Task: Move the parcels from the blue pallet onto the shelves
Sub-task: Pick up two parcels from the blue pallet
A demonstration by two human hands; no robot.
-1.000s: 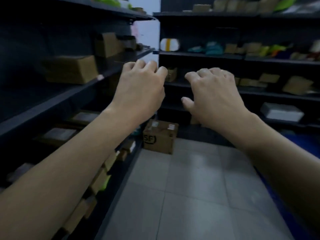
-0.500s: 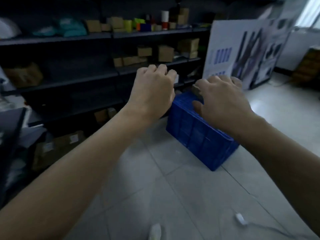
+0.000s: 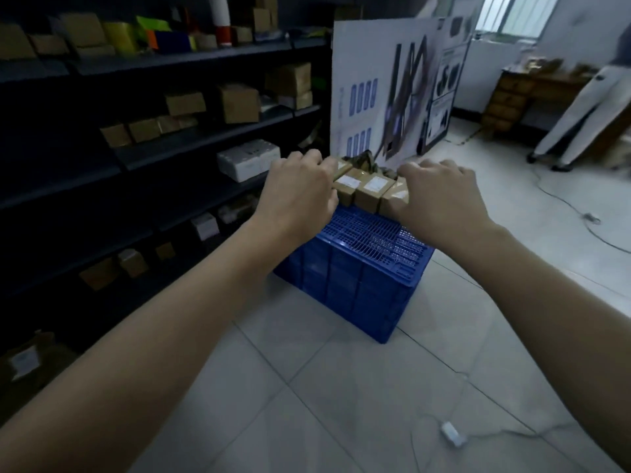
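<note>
A blue pallet (image 3: pixel 358 268), shaped like an upturned plastic crate, stands on the tiled floor. Several brown parcels (image 3: pixel 370 191) with white labels lie in a row at its far end. Both my arms reach out over it. My left hand (image 3: pixel 297 196) hovers at the left end of the row and my right hand (image 3: pixel 440 196) at the right end, fingers loosely curled. Neither hand visibly holds anything, and I cannot tell whether they touch the parcels. Dark shelves (image 3: pixel 191 141) stand along the left.
The shelves carry many cardboard boxes and a white box (image 3: pixel 249 158). A large printed board (image 3: pixel 392 90) leans behind the pallet. A person (image 3: pixel 587 114) stands at the far right by a wooden desk (image 3: pixel 519 93). A cable with a white adapter (image 3: pixel 452 433) lies on the floor.
The view has swung from the left shelves round to the blue pallet, which is now closer. Both hands have kept the same curled pose and now sit over the parcels.
</note>
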